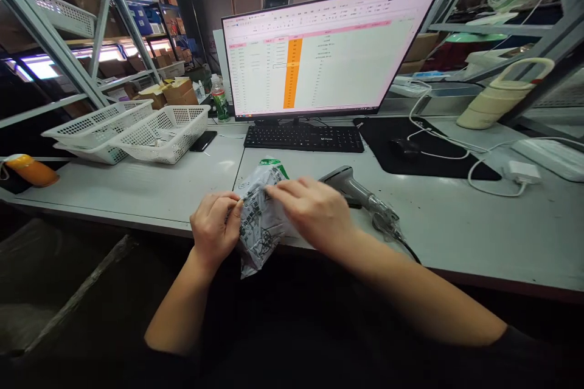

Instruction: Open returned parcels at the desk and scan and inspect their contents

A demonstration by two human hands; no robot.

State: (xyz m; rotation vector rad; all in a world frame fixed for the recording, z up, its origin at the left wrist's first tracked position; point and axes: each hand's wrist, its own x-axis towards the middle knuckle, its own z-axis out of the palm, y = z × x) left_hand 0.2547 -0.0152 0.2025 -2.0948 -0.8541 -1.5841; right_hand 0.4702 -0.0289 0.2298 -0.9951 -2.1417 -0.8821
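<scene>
A crumpled white plastic mailing bag (262, 225) with dark printing and a green patch at its top is held at the front edge of the desk, its lower end hanging past the edge. My left hand (215, 223) pinches the bag's left side between thumb and fingers. On the upper right side, my right hand (317, 209) grips the bag with its fingertips; the thumb is hidden. Just beyond the right hand lies a grey barcode scanner (360, 191) with clear wrapping near its cable. What is inside the bag is hidden.
Behind the bag are a black keyboard (303, 138) and a monitor (319, 61) showing a spreadsheet. White plastic baskets (171, 127) and a phone (203, 141) are left. To the right lie a mouse (405, 147) on a black mat (433, 161), white cables and a cream tumbler (493, 103).
</scene>
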